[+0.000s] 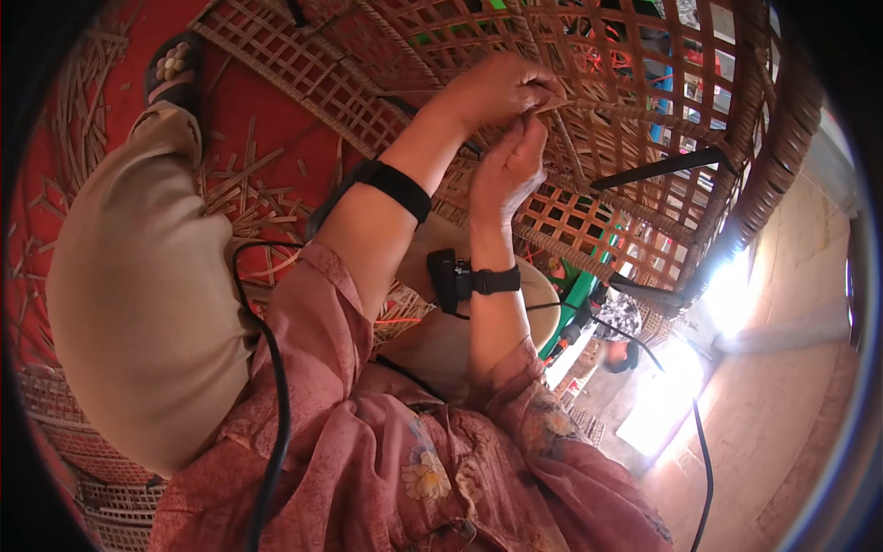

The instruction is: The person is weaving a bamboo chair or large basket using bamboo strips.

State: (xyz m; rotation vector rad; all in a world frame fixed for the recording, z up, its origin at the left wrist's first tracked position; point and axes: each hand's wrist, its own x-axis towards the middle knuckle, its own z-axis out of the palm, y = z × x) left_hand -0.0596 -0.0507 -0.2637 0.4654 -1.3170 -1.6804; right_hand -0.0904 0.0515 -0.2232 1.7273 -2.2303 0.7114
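Observation:
A large open-weave wicker frame [589,138] of brown strips stands in front of me, its woven panels tilted across the upper view. My left hand [506,90] is raised before the lattice, fingers curled in a pinch. A thin pale wicker strip [554,105] shows at its fingertips. Just below, my right hand [511,167] is closed, thumb and fingertips pressed together close to the left hand's fingers. What lies inside its pinch is hidden. A black band [394,189] circles my left forearm, and a small black camera [449,280] is strapped to my right wrist.
Loose cut strips [253,189] litter the red floor covering [285,133] at the left. A thick woven rim [782,166] curves down the right side. Black cables [272,368] run past my arms. Another person [618,322] is farther off at the right, near a green bar [578,293].

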